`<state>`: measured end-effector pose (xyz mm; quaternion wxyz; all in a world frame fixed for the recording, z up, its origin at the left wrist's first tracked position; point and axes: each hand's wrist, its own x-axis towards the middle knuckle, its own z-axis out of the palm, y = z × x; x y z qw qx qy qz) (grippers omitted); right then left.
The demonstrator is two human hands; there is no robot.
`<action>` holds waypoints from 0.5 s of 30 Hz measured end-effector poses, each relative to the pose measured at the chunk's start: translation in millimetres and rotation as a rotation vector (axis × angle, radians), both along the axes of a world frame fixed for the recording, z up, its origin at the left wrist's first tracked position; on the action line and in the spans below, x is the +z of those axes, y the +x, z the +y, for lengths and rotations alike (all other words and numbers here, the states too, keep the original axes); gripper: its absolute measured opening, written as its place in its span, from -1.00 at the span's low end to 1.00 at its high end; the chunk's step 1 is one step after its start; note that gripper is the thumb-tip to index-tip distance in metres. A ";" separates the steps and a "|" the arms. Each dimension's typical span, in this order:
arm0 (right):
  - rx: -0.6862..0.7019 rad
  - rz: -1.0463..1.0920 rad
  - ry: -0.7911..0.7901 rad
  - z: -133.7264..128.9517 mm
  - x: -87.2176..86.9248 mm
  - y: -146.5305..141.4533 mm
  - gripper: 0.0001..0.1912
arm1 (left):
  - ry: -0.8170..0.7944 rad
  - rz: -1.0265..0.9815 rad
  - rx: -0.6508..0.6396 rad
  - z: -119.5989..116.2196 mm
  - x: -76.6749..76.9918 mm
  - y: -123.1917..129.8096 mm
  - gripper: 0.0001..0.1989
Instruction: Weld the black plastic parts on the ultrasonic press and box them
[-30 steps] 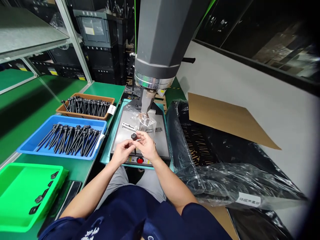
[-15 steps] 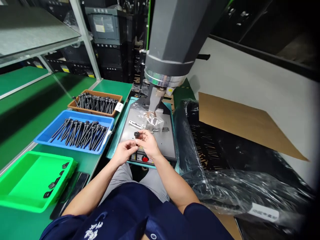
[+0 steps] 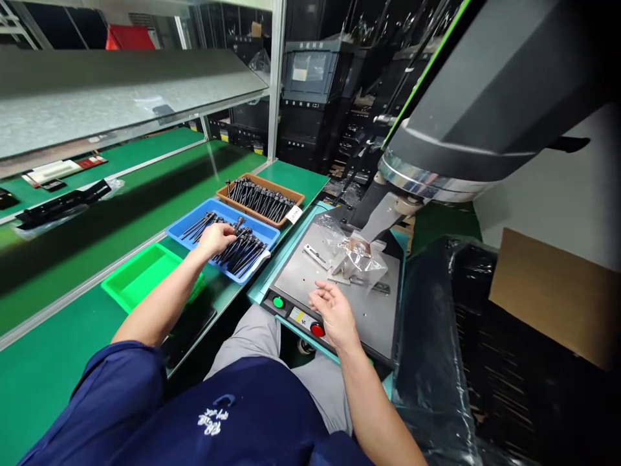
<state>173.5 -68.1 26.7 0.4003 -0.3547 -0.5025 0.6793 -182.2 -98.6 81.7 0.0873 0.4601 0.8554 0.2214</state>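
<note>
Over the blue tray (image 3: 180, 228), my left hand (image 3: 217, 239) has its fingers closed on a black rod with a knobbed head (image 3: 239, 222), which is lifted at its head end. Many similar black rods (image 3: 248, 251) lie in the tray below. My right hand (image 3: 334, 312) hovers above the front of the grey machine plate (image 3: 295, 278), near the red button (image 3: 317, 330). Its fingers are loosely curled and apart, with nothing visible in them.
An orange tray (image 3: 297, 198) of black rods stands behind the blue one, a green tray (image 3: 140, 275) in front. The machine head (image 3: 436, 162) hangs over the plate, above plastic film (image 3: 361, 255). Plastic-lined bin (image 3: 427, 310) and cardboard (image 3: 553, 291) are at right.
The view has turned left. My hands, together over the plate around a small black part before, have parted; my left hand has moved to the rods in the blue tray.
</note>
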 end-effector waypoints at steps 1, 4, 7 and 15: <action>-0.003 -0.009 -0.011 -2.0 -2.4 4.5 -0.51 | -0.096 0.061 0.033 4.5 -1.7 -15.5 -0.73; -0.025 -0.054 -0.043 -9.3 -9.5 20.4 -0.51 | -0.210 0.115 0.071 14.4 -12.6 -43.1 -0.74; -0.066 -0.121 -0.077 -19.0 -15.8 42.2 -0.52 | -0.254 0.124 0.070 19.1 -25.8 -49.2 -0.72; -0.152 -0.375 -0.173 -78.0 -35.0 139.5 -0.57 | -0.240 0.210 0.035 14.8 -28.4 -40.1 -0.64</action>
